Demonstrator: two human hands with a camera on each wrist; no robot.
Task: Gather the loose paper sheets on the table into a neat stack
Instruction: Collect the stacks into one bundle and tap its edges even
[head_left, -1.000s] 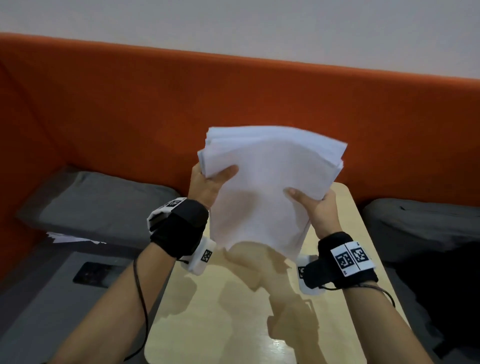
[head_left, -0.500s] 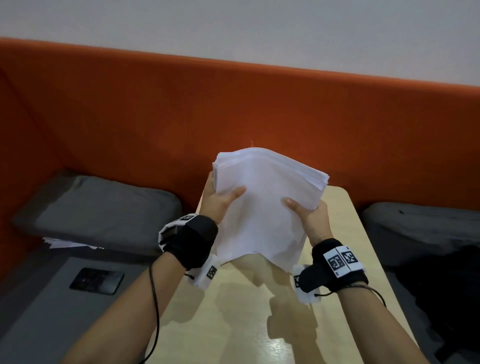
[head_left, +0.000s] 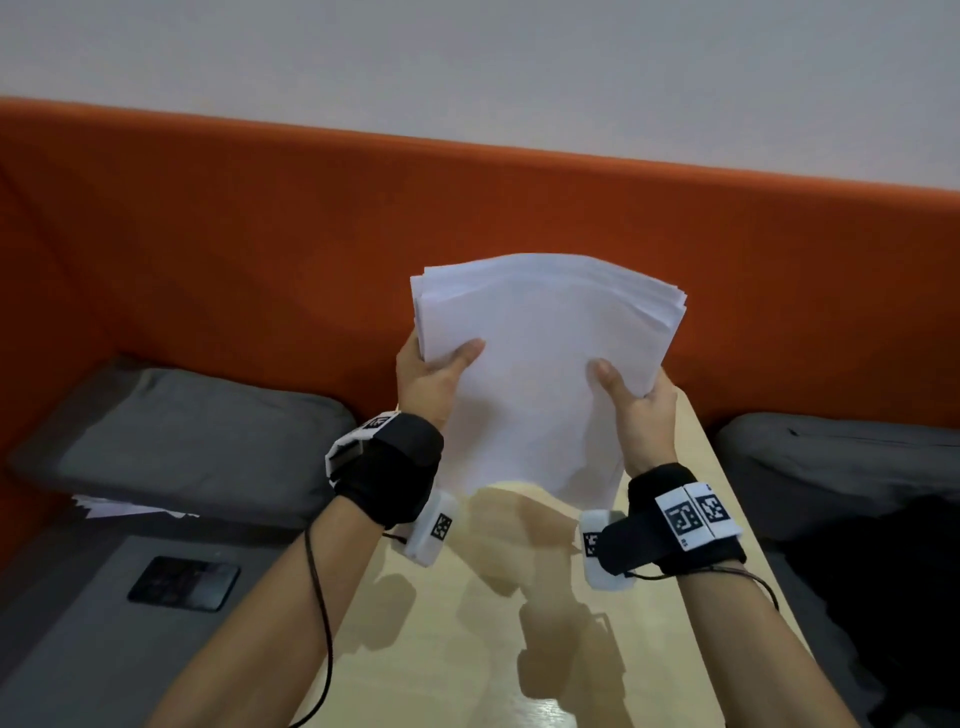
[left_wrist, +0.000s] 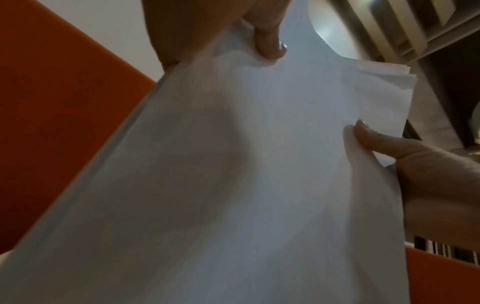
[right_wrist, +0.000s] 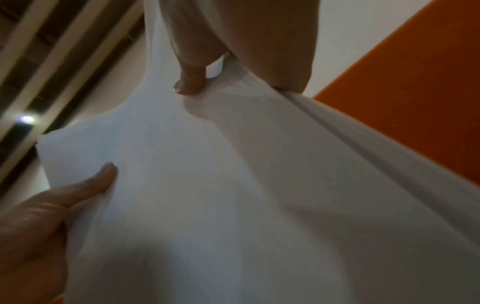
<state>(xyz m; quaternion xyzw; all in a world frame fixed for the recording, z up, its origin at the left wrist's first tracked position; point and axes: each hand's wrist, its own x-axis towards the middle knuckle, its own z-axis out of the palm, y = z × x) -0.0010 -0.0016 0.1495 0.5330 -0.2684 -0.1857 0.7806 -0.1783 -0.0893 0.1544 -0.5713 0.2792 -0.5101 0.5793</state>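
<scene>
head view: squaring up the paper stack, mid-air

head view has both hands holding the paper stack (head_left: 540, 364) upright above the far end of the bench (head_left: 519, 649), roughly 12 o'clock from the person. left hand (head_left: 431, 379) grips the stack's 9 o'clock edge, thumb pressed across the front sheet and the other fingers hidden behind. right hand (head_left: 641, 410) does the same on the 3 o'clock side, thumb in front. the wrist cams back this up: each one shows a thumb (left_wrist: 270, 44) pinching down on the sheets, so both hands are clamped on the paper, not spread.

my read: the gathering looks done, no loose sheets visible on the bench, and this is the jogging/aligning step. top edges at 12 o'clock are visibly fanned and stepped, and the bottom edge bows, so it isn't neat yet. bottom edge looks just clear of the bench, though i can't tell for sure.

next move probably needs a looser grip so sheets can slide, then a tap of the bottom edge on the bench, turn it, tap a side edge, and lay it flat.

also some paper (head_left: 130, 506) poking out under the grey cushion (head_left: 182, 441) at 9 o'clock, off the bench.
</scene>
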